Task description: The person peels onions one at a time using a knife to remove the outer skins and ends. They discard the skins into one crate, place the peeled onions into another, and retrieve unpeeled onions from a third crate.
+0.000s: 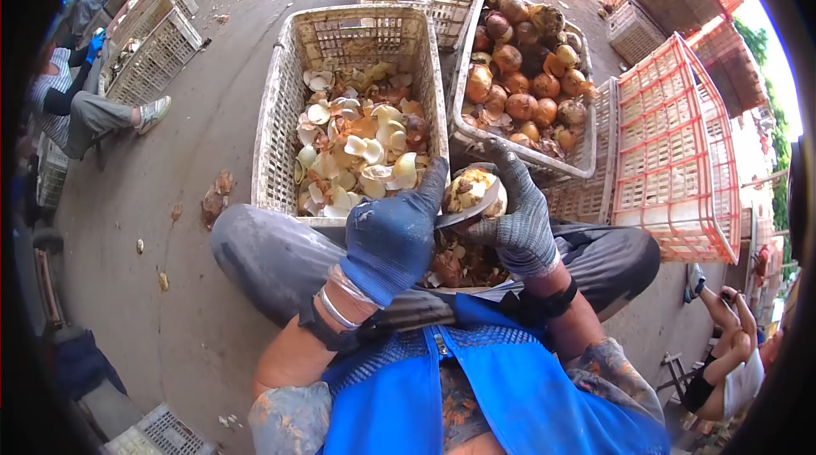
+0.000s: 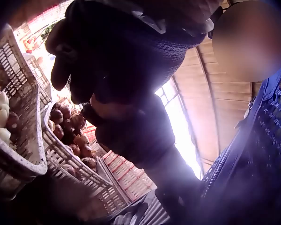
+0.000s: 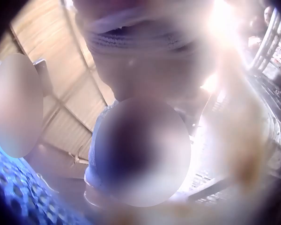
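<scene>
In the head view my left hand [image 1: 389, 238], in a blue coated glove, curls round a knife whose handle is hidden. The curved knife blade [image 1: 470, 212] lies across the lower side of a partly peeled onion [image 1: 467, 186]. My right hand [image 1: 524, 230], in a grey knit glove, grips that onion with the thumb below and fingers up its far side. Pale flesh and brown patches show on it. Both hands are above my lap, over loose brown onion skins [image 1: 455, 264]. The left wrist view shows the left glove [image 2: 126, 56] in dark shadow; the right wrist view is blurred.
Ahead stands a crate [image 1: 265, 149] with pale peeled layers and skins. To its right, another crate [image 1: 459, 102] holds several unpeeled onions [image 1: 518, 81]. A red and white crate [image 1: 676, 149] leans at the right. Other people sit at the far left [image 1: 72, 106] and right [image 1: 735, 361].
</scene>
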Available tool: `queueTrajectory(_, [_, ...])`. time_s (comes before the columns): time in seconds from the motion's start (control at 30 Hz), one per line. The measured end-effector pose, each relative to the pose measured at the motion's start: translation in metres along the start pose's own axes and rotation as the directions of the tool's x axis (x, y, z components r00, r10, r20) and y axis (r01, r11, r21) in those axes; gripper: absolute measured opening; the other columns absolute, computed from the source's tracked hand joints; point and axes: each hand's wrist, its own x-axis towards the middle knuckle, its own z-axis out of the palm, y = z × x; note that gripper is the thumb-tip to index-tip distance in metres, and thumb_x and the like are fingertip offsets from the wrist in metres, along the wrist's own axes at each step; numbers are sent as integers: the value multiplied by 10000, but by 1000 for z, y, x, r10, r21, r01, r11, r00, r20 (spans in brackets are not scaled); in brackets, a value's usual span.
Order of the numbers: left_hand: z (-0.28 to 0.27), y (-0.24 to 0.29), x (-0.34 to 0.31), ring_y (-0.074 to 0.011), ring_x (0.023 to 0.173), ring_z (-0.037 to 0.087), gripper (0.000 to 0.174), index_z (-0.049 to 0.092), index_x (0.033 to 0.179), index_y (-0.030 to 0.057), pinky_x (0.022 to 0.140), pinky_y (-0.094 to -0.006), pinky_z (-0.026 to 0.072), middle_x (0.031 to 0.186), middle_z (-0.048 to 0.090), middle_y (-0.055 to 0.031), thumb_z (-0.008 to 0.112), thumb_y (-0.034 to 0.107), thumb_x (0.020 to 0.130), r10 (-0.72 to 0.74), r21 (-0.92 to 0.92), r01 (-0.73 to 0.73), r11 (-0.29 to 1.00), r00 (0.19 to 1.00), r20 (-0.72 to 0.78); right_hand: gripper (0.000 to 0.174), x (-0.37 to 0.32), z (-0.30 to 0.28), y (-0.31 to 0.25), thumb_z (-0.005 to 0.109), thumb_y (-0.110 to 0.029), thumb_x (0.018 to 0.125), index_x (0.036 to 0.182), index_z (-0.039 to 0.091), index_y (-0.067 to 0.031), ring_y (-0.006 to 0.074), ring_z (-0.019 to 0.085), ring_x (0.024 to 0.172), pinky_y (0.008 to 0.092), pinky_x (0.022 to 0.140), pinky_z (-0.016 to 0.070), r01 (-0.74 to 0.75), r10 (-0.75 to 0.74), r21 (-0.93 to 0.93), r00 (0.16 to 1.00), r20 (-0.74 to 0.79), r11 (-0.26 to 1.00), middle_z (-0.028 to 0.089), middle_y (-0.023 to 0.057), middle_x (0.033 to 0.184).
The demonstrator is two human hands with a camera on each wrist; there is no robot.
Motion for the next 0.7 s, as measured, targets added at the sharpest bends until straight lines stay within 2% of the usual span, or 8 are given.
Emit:
queueTrajectory(0.1, [13,-3,-2,-263,589,644,651,521,1480,-1,521,-407,503,704,636,-99,619,91,843,2,27,-1,1000,1000,-23,991,-1,2,5,891,-37,580,1477,471,2,166,643,1125,317,1014,521,-133,120,329,991,62,935,665,90,1239])
queueTrajectory(0.2, [22,-15,1,-298,589,657,659,542,1468,22,539,-434,508,734,667,-130,639,74,818,-13,57,17,998,998,-67,1030,0,-2,8,862,-12,564,1505,443,3,180,648,1115,320,1015,527,-138,130,299,990,47,944,657,106,1270])
queueTrajectory(0.23, [24,-19,-4,-333,599,673,677,557,1462,43,559,-461,514,778,705,-161,657,56,793,-53,55,56,997,997,-59,1051,-4,-5,13,863,-14,561,1517,427,3,187,651,1111,323,1014,529,-112,108,309,994,31,944,654,113,1279])
queueTrajectory(0.27, [30,-32,-11,-344,660,701,653,576,1454,77,612,-462,546,826,721,-186,626,36,805,-300,9,300,954,952,58,1115,-8,-8,18,889,-38,543,1544,399,2,200,652,1125,342,1012,536,-42,48,360,999,-8,932,657,113,1273])
queueTrajectory(0.4, [24,-41,-22,-339,775,741,558,622,1392,53,732,-404,594,945,752,-210,621,24,835,-459,-21,461,887,886,69,1184,-2,-18,20,941,-82,535,1577,381,-31,213,598,1237,366,1078,496,-10,39,420,997,-62,908,581,125,1412])
queueTrajectory(0.53, [34,-19,-15,-286,838,763,576,631,1385,49,774,-367,595,1012,770,-180,672,-5,813,-293,-482,215,849,951,-93,1155,13,-3,29,951,-88,570,1576,384,-35,220,561,1288,388,1112,467,50,-27,485,998,-54,873,573,95,1428])
queueTrajectory(0.6, [24,8,-6,-293,966,765,602,621,1398,39,830,-380,603,1126,758,-200,645,-36,802,-381,-797,329,507,915,135,1138,12,10,16,951,-86,586,1572,385,-32,217,553,1298,389,1120,461,59,-50,341,998,-35,938,575,92,1421])
queueTrajectory(0.7, [22,0,3,-278,992,760,616,612,1412,43,857,-379,600,1160,753,-184,633,-43,803,-390,-647,207,734,908,-151,1084,12,11,16,944,-56,617,1551,397,-12,201,573,1273,369,1092,485,140,-140,114,990,-7,984,576,102,1405])
